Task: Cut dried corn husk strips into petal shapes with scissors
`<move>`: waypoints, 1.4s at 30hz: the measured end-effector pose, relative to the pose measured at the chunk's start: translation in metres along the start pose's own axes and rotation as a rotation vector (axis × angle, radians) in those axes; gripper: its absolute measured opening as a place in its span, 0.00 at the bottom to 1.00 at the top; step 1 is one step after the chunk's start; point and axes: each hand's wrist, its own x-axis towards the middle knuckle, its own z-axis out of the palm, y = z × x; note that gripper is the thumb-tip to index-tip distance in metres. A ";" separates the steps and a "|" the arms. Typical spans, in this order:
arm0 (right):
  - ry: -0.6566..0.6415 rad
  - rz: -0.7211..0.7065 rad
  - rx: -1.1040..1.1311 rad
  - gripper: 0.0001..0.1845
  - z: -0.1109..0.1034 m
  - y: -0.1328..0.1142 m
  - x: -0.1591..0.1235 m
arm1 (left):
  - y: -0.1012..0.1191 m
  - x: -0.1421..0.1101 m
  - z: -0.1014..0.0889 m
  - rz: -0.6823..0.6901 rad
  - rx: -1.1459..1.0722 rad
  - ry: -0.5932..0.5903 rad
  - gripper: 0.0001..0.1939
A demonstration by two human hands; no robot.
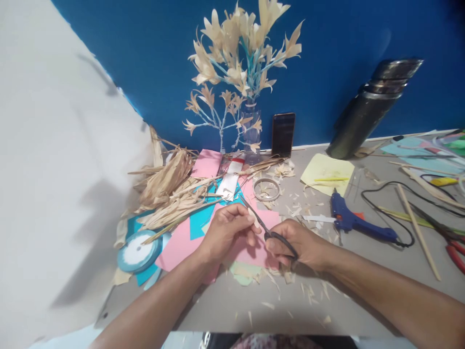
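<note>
My left hand (227,228) pinches a small pale strip of dried husk (254,219) between thumb and fingers. Black-handled scissors (282,239) are in my right hand (305,245), their blades pointing up and left alongside the strip. Both hands are over pink paper sheets (178,247) at the middle of the table. Just beyond the blades lies a roll of tape (267,189). To the left is a heap of dried husks (170,179), with a spool of blue ribbon (140,252) in front of it. Husk scraps (308,293) are scattered around and below my hands.
Husk flowers (236,43) on blue stems stand in a clear bottle against the blue wall, beside a phone (283,134). A dark flask (366,114) stands at back right. Rightward lie a blue glue gun (358,224), a wooden stick (417,232) and red-handled scissors (454,249).
</note>
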 end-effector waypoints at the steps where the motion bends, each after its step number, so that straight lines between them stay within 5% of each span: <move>1: 0.003 0.001 0.008 0.28 0.001 0.000 0.000 | -0.001 0.000 0.000 -0.009 -0.006 -0.009 0.11; 5: 0.048 -0.011 0.033 0.28 0.003 -0.004 0.001 | -0.004 0.001 0.002 -0.024 -0.041 -0.022 0.11; 15: 0.414 -0.170 0.109 0.22 0.008 -0.009 0.004 | -0.010 0.001 0.008 -0.046 -0.007 0.041 0.11; 23: 0.383 -0.176 0.127 0.15 0.005 -0.005 0.005 | -0.014 0.001 0.012 -0.112 -0.041 0.055 0.11; 42: 0.331 -0.188 0.153 0.12 0.005 -0.007 0.004 | -0.015 0.000 0.006 -0.035 0.013 0.043 0.07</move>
